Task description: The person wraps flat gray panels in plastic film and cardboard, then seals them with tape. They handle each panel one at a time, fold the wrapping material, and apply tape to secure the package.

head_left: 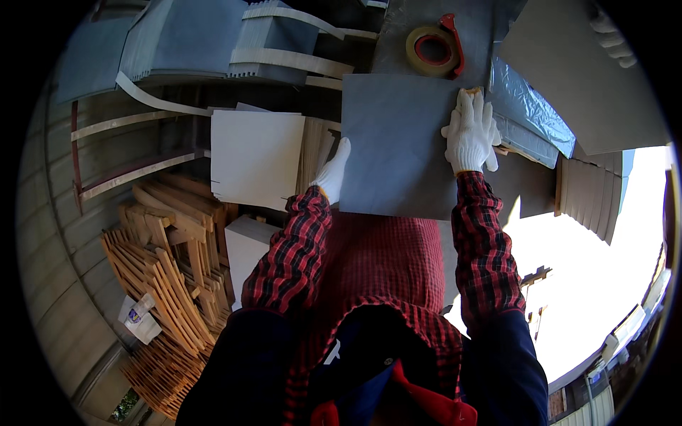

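A flat grey-blue sheet (398, 145), like cardboard, lies in front of me on the work table. My right hand (472, 135), in a white knit glove, rests flat along its right edge with the fingers stretched out. At the sheet's left edge is my left hand (334, 170), also gloved and seen edge-on; most of its fingers are hidden. Just beyond the sheet sits a roll of tape in a red dispenser (435, 50). A stack with shiny blue wrapping (529, 106) lies right of my right hand.
White sheets (256, 156) are stacked at left, near strapped grey bundles (192, 35). Wooden slats and frames (170, 270) stand lower left. At far right a co-worker's gloved hand (612, 39) is at a large grey sheet (579, 78). Stacked boards (590, 192) stand below it.
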The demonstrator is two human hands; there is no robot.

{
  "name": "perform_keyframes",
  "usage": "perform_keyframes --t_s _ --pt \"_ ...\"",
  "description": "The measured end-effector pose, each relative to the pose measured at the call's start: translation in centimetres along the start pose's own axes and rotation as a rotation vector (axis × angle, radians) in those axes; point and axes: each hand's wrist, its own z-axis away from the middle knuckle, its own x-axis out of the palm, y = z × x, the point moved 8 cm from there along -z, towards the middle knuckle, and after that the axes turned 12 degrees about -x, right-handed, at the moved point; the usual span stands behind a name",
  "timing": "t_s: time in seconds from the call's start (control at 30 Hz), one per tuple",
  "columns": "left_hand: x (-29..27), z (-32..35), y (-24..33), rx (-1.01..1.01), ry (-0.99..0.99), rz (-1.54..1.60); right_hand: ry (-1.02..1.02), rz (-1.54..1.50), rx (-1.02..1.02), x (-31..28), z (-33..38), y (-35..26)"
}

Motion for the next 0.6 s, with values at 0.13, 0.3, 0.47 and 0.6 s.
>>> perform_keyframes --t_s 0.13,0.3,0.47,0.6 --pt "0.3 0.8 -0.2 -0.030 0.020 0.011 -0.079 0.035 -0.137 0.4 -1.8 0.5" --pt "1.3 1.9 0.3 -0.034 0.017 -0.035 -0.258 0.048 -0.093 -0.5 -4.6 1.1" --pt "-3.4 -0.6 -1.1 0.010 0.160 -0.129 -0.226 -0.024 -0.123 -0.9 -4.9 1.0" --pt "-4.6 0.4 -1.4 0.032 0.226 -0.153 -0.284 -0.057 -0.201 0.3 -5.0 -0.4"
